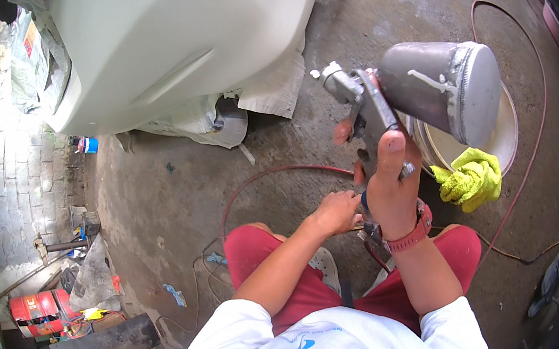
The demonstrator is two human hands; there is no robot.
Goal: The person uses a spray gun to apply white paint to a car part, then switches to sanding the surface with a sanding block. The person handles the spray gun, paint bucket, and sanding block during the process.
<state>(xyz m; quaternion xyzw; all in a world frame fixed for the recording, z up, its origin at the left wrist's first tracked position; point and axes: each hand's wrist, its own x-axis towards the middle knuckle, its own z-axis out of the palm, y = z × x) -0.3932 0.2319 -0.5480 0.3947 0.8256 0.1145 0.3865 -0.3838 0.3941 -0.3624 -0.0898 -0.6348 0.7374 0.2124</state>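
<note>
A grey spray gun (365, 104) is gripped by its handle in the right hand (393, 188), held up over the concrete floor (176, 187), its metal cup (443, 88) lying tilted to the right. The left hand (336, 211) is closed on the fitting at the gun's base (just below the right wrist), where a red hose (265, 175) arrives. A yellow cloth (472, 180) is draped beside a white bucket (508, 136).
</note>
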